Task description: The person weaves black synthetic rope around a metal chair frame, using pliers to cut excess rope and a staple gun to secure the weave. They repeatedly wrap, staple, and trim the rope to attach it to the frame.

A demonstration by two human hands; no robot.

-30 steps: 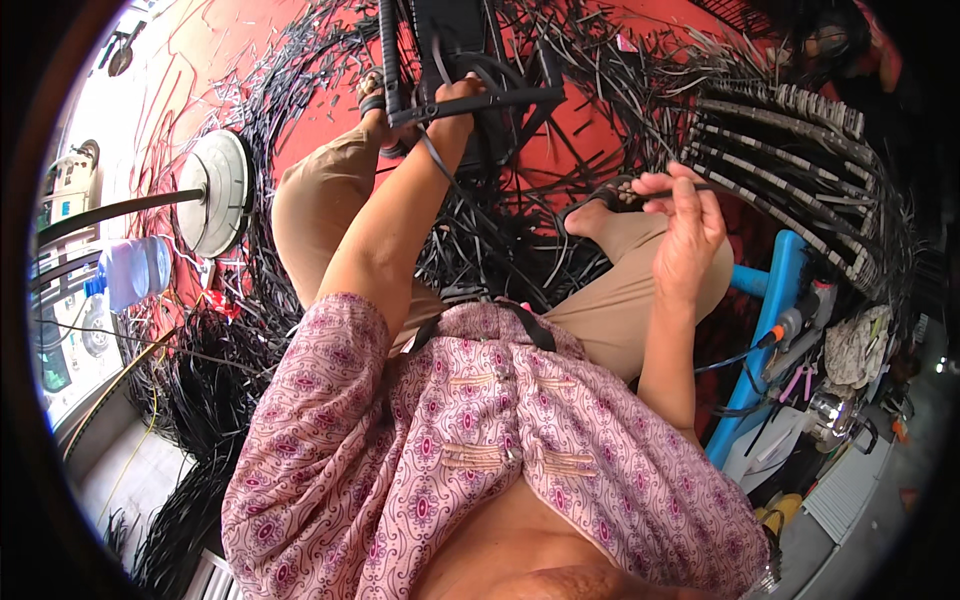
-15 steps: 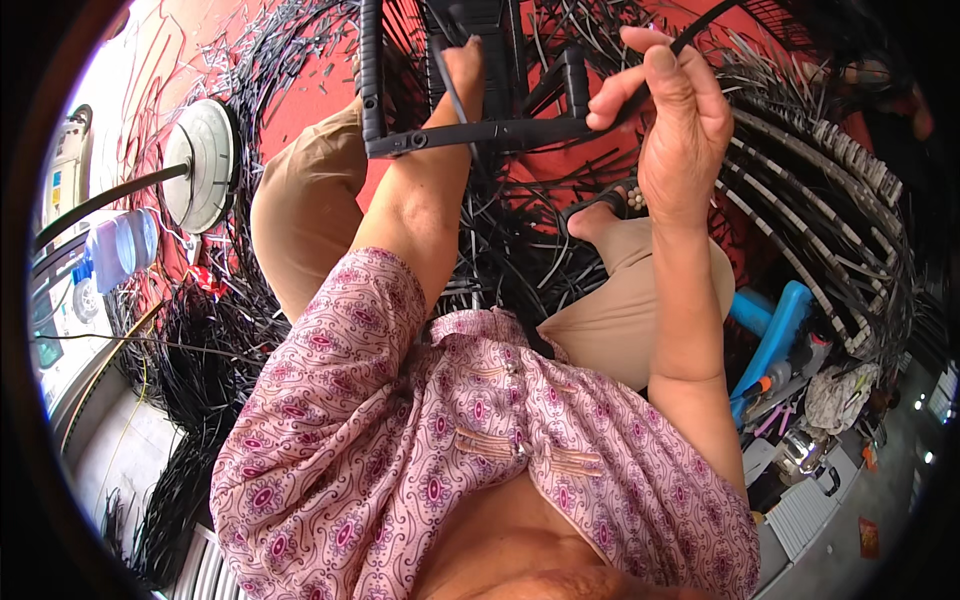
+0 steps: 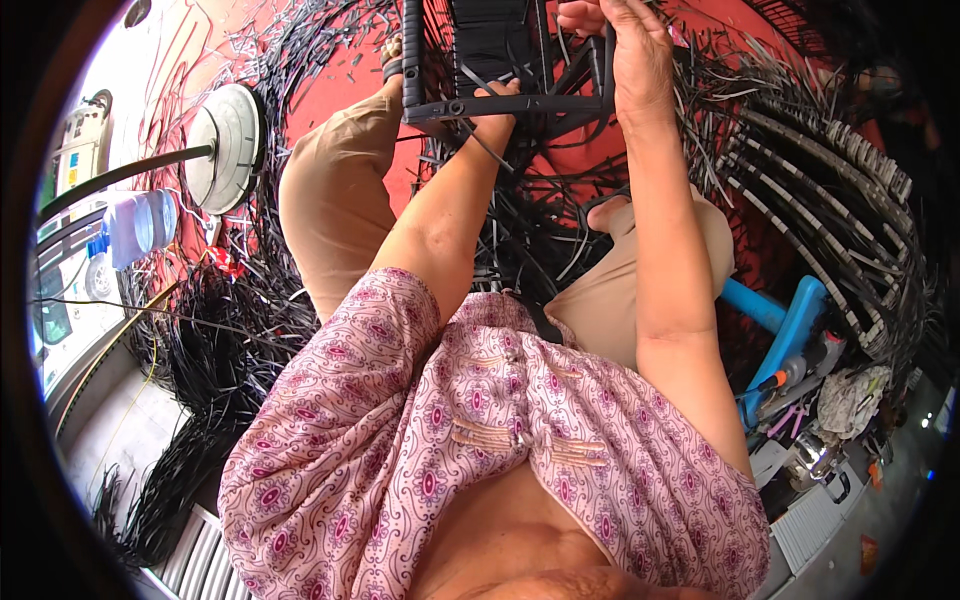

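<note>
A black metal frame (image 3: 520, 103) with black strips woven on it stands between my knees on the red floor. My left hand (image 3: 497, 92) reaches up behind its lower cross bar, fingers curled at the bar. My right hand (image 3: 625, 50) is higher, closed around the frame's right upright near the top edge of the view. Loose black plastic strips (image 3: 530, 230) hang and lie below the frame, over my legs. Part of the left hand is hidden by the bar.
A white round disc on a pole (image 3: 228, 140) and a plastic water bottle (image 3: 140, 222) lie to the left. Heaps of black strips (image 3: 205, 340) cover the floor. A curved woven panel (image 3: 845, 200), a blue stool (image 3: 795, 330) and tools (image 3: 810, 440) are to the right.
My right hand rose from my lap to the frame's upper right side. My left hand stayed at the cross bar. The view has shifted closer to the frame.
</note>
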